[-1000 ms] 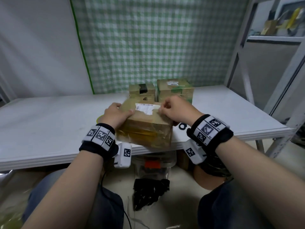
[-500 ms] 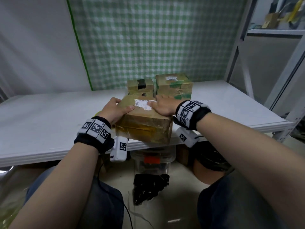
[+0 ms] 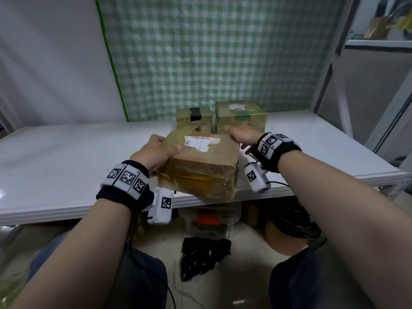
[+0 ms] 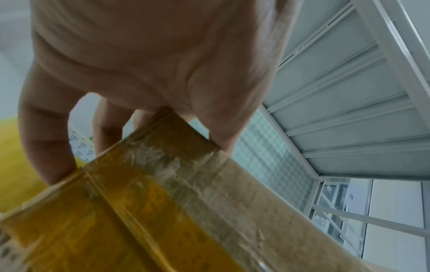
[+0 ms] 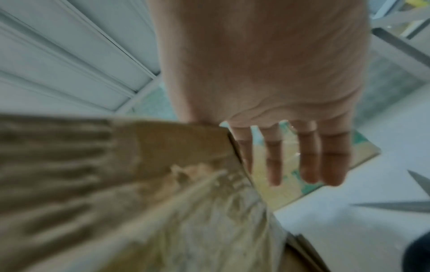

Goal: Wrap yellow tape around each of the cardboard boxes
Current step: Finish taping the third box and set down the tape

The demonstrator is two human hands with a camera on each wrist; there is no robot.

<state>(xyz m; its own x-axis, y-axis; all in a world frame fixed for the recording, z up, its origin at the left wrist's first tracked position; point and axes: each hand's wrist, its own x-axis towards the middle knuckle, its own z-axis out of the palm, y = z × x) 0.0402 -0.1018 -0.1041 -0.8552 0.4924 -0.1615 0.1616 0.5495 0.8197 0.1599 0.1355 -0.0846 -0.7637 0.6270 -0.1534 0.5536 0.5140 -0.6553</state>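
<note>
A brown cardboard box [image 3: 200,161] with a white label and yellow tape on its front face overhangs the near edge of the white table [image 3: 66,166]. My left hand [image 3: 156,150] grips its left end, thumb on top and fingers down the side. In the left wrist view the taped box [image 4: 186,211] fills the lower frame. My right hand [image 3: 240,137] lies at the box's far right corner with straight, spread fingers [image 5: 307,162]. A yellow tape roll [image 4: 11,165] sits just left of my left hand, mostly hidden.
Two taped boxes, one smaller [image 3: 194,118] and one with green print [image 3: 240,115], stand right behind the held box. Grey scissor-like blades [image 5: 393,205] lie on the table to the right. A metal shelf frame [image 3: 334,63] rises at the right.
My right hand has slid off the top of the box to its far right corner and straightened its fingers. My left hand keeps its hold on the left end.
</note>
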